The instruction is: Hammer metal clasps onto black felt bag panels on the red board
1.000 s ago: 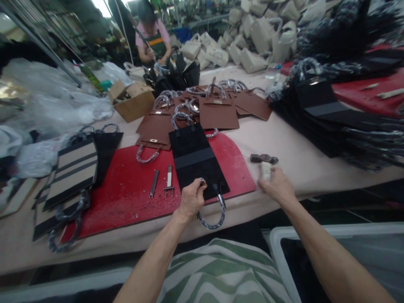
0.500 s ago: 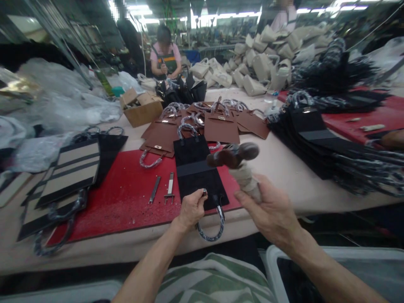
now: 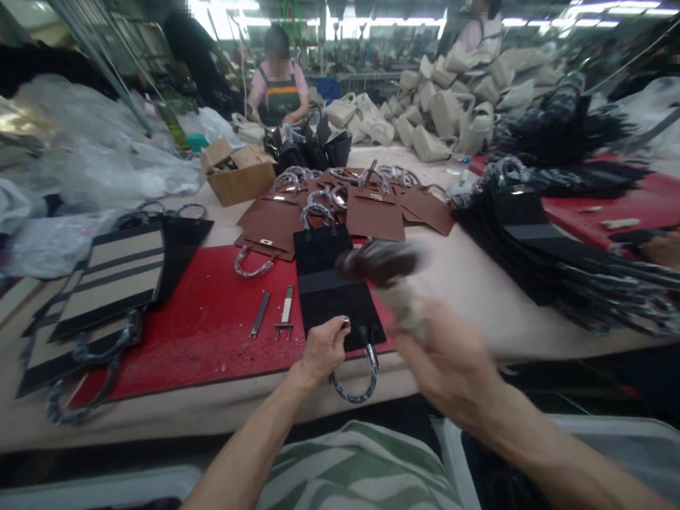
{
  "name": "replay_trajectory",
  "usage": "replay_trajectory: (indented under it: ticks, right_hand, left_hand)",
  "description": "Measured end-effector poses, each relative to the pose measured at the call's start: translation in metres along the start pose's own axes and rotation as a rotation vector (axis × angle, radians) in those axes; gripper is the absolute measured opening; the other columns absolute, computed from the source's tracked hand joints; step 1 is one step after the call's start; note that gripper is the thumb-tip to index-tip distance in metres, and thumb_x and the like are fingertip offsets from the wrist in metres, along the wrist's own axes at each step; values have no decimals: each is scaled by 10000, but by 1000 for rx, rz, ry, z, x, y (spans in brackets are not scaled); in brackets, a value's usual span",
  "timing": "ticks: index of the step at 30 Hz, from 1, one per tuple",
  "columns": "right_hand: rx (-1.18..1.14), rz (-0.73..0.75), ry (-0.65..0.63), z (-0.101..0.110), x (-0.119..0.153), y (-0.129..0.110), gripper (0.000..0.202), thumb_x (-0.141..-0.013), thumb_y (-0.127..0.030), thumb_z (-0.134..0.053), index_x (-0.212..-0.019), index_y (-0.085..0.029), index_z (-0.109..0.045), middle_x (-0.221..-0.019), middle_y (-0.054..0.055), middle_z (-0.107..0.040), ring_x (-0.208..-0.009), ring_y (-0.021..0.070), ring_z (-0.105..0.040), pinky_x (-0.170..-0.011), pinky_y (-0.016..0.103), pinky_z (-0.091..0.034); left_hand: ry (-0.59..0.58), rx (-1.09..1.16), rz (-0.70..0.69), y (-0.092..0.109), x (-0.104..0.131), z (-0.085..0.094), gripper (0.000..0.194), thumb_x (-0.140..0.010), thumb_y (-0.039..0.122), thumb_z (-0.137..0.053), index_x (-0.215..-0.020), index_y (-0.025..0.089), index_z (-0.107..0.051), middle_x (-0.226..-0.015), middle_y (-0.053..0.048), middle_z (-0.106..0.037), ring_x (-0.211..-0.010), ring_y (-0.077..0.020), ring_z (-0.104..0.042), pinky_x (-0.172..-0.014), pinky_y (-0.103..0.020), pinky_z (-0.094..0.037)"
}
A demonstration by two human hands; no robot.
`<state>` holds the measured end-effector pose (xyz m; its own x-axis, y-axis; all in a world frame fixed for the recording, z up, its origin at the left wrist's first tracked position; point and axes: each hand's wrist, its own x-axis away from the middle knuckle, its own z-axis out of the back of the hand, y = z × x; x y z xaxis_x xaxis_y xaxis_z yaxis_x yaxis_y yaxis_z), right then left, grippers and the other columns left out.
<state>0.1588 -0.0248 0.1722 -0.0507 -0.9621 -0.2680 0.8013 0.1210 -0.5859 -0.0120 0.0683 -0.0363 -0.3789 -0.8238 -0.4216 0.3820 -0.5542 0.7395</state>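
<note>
1. From where I stand, I see a big table (image 3: 467, 290), with brown bag parts (image 3: 375, 212) heaped on it.
2. A red board (image 3: 212, 319) lies on top, with two metal tools (image 3: 285, 308).
3. The black bag part (image 3: 326, 283) lies flat, right by the left hand (image 3: 321, 348).
4. The right hand (image 3: 451, 347) has its fingers wrapped around a blurry hammer (image 3: 380, 261), which hides some of the black bag part.
5. The left hand's fingers pinch a small shiny thing (image 3: 346, 321).

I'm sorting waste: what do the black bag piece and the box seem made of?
The black bag piece looks like matt fabric or suede, showing no shine; its near handle seems plastic-wrapped, by the glints. The box looks like plain cardboard, with tan folded flaps.
</note>
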Motion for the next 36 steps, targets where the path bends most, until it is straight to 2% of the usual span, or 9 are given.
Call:
replay_trajectory:
  ticks: [5, 8, 13, 17, 21, 26, 30, 33, 36]
  right_hand:
    - [181, -129, -332, -25, 20, 53, 113, -848, -327, -545, -832, -217, -562, -648, 17, -590, -559, 169, -529, -541, 276, -286]
    - [-32, -335, -369, -20, 24, 81, 208, -857, -421, -517, -865, -217, -558, -619, -16, -551, -515, 148, -502, -507, 260, -333]
    - [-380, -729, -166, -28, 25, 152, 318, -797, -536, -535, -741, -229, -476, -571, -40, -502, -392, 118, -441, -375, 244, -317]
    - [30, -546, 0, -28, 16, 189, 347, -897, -479, -446, -656, -233, -483, -552, 43, -545, -442, 176, -529, -432, 296, -377]
    - [234, -324, 81, -45, 13, 172, 224, -882, -403, -554, -888, -192, -632, -1038, 225, -659, -996, 364, -644, -776, 464, -497]
    - [255, -3, -71, -124, 32, 115, 536, -875, -377, -606, -1348, -133, -541, -1466, 210, -490, -1367, 360, -430, -1130, 534, -338]
    - [350, -54, -95, -158, 44, 96, 671, -860, -246, -582, -1467, -28, -399, -1547, 241, -398, -1447, 365, -327, -1189, 540, -247]
    - [333, -117, -84, -151, 48, 94, 649, -851, -214, -561, -1459, -49, -407, -1516, 231, -435, -1380, 361, -403, -1146, 526, -320]
    - [330, -241, -75, -138, 51, 88, 603, -851, -200, -533, -1425, -51, -427, -1407, 252, -488, -1199, 359, -541, -991, 483, -460]
  left_hand:
    - [-7, -10, -11, 1, 0, 2, 177, -926, 167, -483, -962, 217, -649, -856, -47, -719, -760, -179, -689, -690, -267, -511]
    - [-19, 5, 14, 3, -1, 3, 152, -936, 193, -493, -964, 218, -641, -864, -43, -715, -777, -178, -686, -712, -273, -512]
    - [-43, 34, 34, 8, -2, 6, 124, -933, 191, -511, -941, 220, -632, -859, -34, -709, -774, -169, -681, -721, -266, -508]
    - [-37, 17, 41, 12, -3, 7, 98, -941, 242, -538, -937, 217, -633, -848, -34, -704, -770, -169, -680, -723, -266, -513]
    - [-27, 21, 47, 11, -3, 7, 122, -952, 286, -545, -941, 218, -646, -870, -42, -716, -810, -177, -692, -752, -276, -532]
    - [-94, 2, -36, 8, 2, 6, 158, -944, 253, -528, -903, 221, -678, -845, -56, -729, -789, -182, -702, -755, -289, -553]
    - [62, 100, 113, 9, 0, 11, 161, -925, 295, -551, -862, 211, -674, -823, -48, -737, -756, -174, -712, -739, -287, -578]
    - [354, 208, 376, 8, -5, 25, 204, -934, 374, -548, -859, 202, -628, -781, -25, -725, -724, -171, -718, -725, -292, -592]
    - [332, 126, 438, -4, -9, 53, 217, -885, 413, -609, -875, 199, -643, -760, -21, -724, -718, -180, -714, -718, -286, -577]
